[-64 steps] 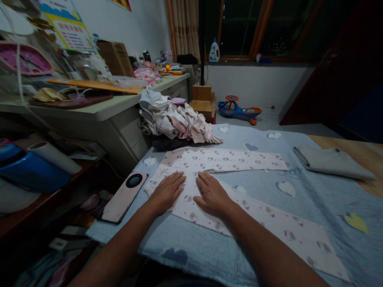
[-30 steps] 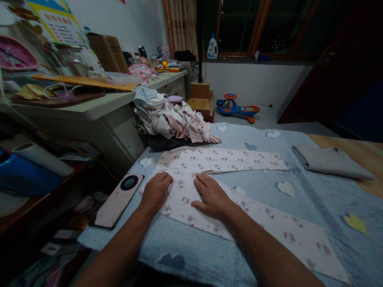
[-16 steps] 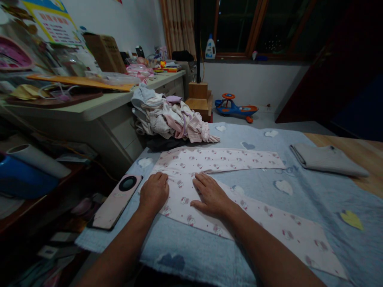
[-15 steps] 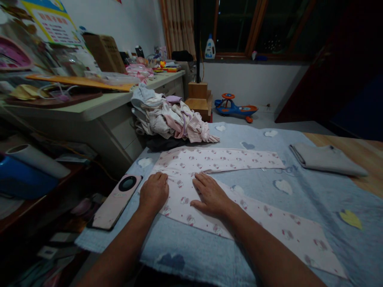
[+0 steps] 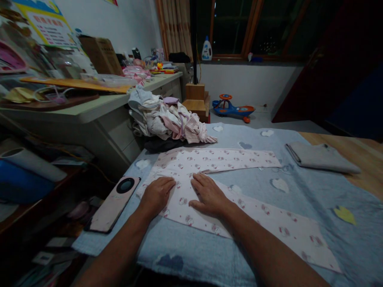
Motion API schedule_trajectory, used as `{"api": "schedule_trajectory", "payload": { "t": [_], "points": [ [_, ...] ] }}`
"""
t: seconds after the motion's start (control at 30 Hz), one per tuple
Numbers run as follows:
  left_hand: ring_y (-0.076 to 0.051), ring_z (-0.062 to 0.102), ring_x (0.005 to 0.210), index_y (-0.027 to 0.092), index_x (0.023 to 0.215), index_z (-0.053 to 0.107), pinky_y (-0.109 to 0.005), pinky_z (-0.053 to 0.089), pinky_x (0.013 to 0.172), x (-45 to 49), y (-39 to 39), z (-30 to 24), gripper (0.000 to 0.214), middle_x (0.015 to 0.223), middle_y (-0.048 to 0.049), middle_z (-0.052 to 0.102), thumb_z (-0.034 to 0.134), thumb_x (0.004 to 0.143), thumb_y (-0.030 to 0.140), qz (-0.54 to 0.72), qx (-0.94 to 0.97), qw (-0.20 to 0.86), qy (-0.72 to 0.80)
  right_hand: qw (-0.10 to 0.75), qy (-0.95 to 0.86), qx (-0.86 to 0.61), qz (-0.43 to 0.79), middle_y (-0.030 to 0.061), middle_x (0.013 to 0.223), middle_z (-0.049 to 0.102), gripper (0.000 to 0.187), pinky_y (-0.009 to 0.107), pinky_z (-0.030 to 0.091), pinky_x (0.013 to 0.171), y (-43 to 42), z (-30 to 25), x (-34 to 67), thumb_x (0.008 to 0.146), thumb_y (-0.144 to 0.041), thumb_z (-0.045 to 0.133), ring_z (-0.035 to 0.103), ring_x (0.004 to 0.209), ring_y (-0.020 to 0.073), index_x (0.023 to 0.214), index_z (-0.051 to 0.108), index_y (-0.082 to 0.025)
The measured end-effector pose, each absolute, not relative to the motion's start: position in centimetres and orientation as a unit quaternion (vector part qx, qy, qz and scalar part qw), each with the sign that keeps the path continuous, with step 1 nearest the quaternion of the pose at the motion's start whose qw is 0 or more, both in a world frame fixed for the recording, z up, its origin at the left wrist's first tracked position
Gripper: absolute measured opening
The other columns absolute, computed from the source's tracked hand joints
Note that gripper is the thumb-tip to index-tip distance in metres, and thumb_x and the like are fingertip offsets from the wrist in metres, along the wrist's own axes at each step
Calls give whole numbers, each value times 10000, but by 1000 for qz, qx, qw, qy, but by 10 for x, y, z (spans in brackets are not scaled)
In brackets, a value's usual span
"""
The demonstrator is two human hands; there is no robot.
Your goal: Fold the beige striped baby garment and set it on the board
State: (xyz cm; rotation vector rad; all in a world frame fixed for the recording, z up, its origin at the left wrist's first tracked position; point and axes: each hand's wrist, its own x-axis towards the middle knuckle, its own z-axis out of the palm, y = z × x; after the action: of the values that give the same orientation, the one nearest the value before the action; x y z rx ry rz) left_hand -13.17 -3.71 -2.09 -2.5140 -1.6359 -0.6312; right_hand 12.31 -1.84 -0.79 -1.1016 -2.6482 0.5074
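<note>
A pair of pale pink printed pants lies flat, its legs spread apart toward the right. My left hand rests on the waist end, fingers stretched out and lying on the cloth. Near the crotch, my right hand lies flat on the pants with its thumb apart from the fingers. Under the pants spreads a light blue blanket with heart patches. Left of my left hand is a phone in a pink case, face down.
A heap of crumpled clothes sits at the blanket's far left, beside a cluttered desk. A folded grey garment lies at the right. Beyond the blanket, a blue ride-on toy and wooden boxes stand on the floor.
My left hand has slid slightly right across the waist, its fingers now straighter and flatter. My right hand stays in nearly the same place on the pants. The view has shifted slightly.
</note>
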Motion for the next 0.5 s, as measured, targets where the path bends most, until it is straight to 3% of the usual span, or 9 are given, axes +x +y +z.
{"api": "schedule_trajectory", "payload": {
  "t": [0.37, 0.5],
  "points": [
    [-255, 646, 1155, 146, 1145, 690, -383, 517, 964, -125, -41, -13, 347, 1244, -136, 695, 442, 906, 194, -95, -718, 116, -679, 114, -901, -378, 179, 198, 1596, 314, 791, 471, 206, 1212, -18, -7, 124, 852, -545, 644, 259, 1481, 330, 1471, 432, -101],
    [-289, 646, 1136, 125, 1120, 685, -428, 522, 938, -120, -41, -11, 345, 1226, -169, 690, 410, 946, 241, -93, -720, 127, -676, 120, -900, -377, 181, 199, 1594, 318, 788, 480, 213, 1208, -19, -6, 124, 849, -547, 647, 259, 1482, 332, 1467, 438, -106]
  ]
}}
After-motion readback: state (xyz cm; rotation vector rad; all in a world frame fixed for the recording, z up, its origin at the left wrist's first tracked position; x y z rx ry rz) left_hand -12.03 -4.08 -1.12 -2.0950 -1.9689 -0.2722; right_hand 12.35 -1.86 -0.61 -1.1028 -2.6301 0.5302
